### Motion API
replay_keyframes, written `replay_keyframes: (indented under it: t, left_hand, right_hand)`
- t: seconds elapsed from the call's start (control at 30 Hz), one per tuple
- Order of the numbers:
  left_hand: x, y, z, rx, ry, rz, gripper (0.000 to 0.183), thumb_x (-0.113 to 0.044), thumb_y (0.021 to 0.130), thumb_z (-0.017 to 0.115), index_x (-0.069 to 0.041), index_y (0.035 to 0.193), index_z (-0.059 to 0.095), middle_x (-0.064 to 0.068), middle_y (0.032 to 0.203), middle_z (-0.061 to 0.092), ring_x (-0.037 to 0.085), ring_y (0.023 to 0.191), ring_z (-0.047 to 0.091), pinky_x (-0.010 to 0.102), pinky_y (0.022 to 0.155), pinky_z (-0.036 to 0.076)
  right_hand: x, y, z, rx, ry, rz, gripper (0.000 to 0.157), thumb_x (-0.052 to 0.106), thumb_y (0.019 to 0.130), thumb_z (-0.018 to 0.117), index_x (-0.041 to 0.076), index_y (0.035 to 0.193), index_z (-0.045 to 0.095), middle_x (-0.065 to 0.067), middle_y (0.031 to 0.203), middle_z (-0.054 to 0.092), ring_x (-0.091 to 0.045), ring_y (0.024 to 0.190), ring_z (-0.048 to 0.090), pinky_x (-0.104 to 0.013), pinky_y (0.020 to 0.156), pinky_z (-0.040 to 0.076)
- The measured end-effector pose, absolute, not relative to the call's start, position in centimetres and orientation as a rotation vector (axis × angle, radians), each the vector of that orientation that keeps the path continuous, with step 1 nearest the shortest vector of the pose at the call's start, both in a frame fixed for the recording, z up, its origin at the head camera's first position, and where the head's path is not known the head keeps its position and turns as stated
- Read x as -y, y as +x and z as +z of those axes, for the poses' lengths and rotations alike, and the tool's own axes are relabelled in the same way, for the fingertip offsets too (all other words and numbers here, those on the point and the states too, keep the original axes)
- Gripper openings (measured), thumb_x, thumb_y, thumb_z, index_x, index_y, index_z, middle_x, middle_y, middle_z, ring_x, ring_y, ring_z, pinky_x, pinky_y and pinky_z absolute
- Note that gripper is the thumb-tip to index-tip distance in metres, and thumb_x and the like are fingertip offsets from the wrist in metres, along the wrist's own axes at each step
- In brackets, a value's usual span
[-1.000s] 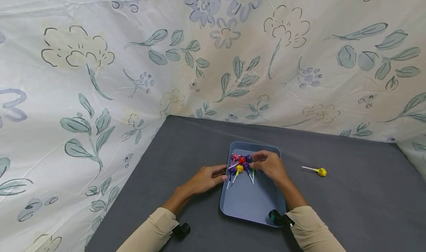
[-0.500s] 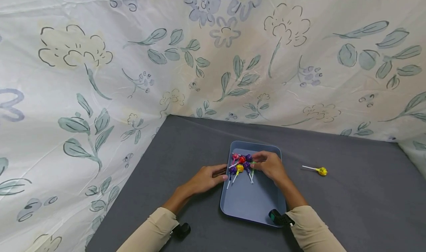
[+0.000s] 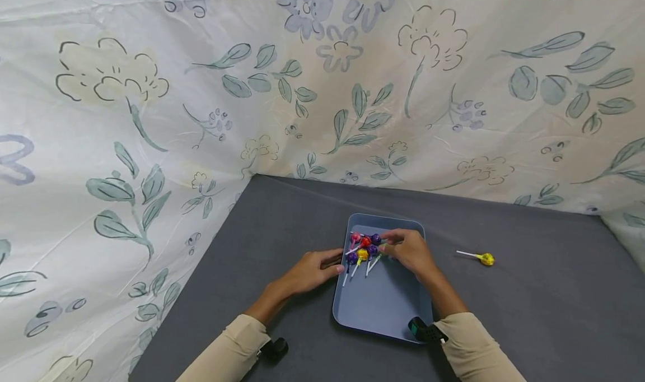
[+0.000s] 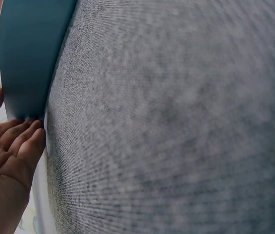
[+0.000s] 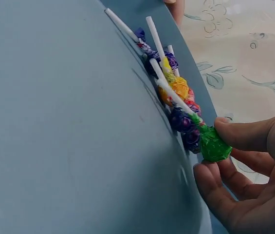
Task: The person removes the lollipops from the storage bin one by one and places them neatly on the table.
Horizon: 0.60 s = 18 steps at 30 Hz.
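A blue-grey tray (image 3: 380,306) holds several wrapped lollipops bunched at its far left. Among them are a red lollipop (image 3: 365,242), a yellow lollipop (image 5: 177,89) and purple ones. My right hand (image 3: 414,253) reaches in over the tray's right side and pinches a green lollipop (image 5: 215,144) by its wrapped head, between thumb and fingertips. Its white stick points toward the bunch and overlaps it in the right wrist view. Outside the tray, my left hand (image 3: 307,273) rests straight fingers (image 4: 24,139) against the left wall, thumb at the rim.
One more yellow lollipop (image 3: 486,259) lies on the dark grey cloth (image 3: 524,292), right of the tray. A floral curtain (image 3: 302,119) hangs behind and along the left of the table. Both wrists wear black straps with cameras.
The green lollipop's stick has swung left, toward the bunch, as my right hand turns it. My left hand and the tray have stayed put.
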<state>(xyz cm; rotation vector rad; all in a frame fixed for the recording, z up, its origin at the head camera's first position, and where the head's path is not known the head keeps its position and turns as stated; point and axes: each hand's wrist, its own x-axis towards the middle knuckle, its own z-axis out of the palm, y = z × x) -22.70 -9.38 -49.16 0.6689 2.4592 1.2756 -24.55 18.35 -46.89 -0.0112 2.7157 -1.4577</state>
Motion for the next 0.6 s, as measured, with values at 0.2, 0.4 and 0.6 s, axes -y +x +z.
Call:
replay_keyframes:
  t: [0.2,0.4,0.6]
  left_hand:
    - [9.4,-22.6,-49.1,-2.464,0.674,1.277,0.058,-0.035,0.109,0.062,-0.004,0.156,0.052,0.013,0.154,0.058,0.025,0.139,0.06,0.045,0.115,0.048]
    - [9.4,-22.6,-49.1,-2.469,0.672,1.272,0.057,-0.033,0.109,0.062,-0.004,0.156,0.052,0.013,0.154,0.058,0.025,0.139,0.06,0.045,0.115,0.048]
    - [9.4,-22.5,-49.0,-2.466,0.66,1.269,0.057,-0.034,0.108,0.063,-0.004,0.156,0.052,0.013,0.155,0.057,0.025,0.14,0.06,0.045,0.116,0.047]
  right_hand:
    - [-18.6,-24.3,-46.1,-2.705,0.015,-1.472,0.031,0.019,0.102,0.072,0.001,0.127,0.076,-0.018,0.118,0.073,-0.027,0.097,0.068,-0.035,0.079,0.054]
    - [-18.7,-23.9,-45.3,-2.703,0.038,-1.515,0.032,0.025,0.105,0.07,0.002,0.127,0.076,-0.02,0.124,0.074,-0.032,0.101,0.073,-0.042,0.085,0.059]
    - [-19.2,-23.4,-45.0,-2.721,0.057,-1.577,0.033,0.028,0.104,0.072,0.004,0.124,0.077,-0.02,0.129,0.07,-0.034,0.104,0.071,-0.047,0.087,0.061]
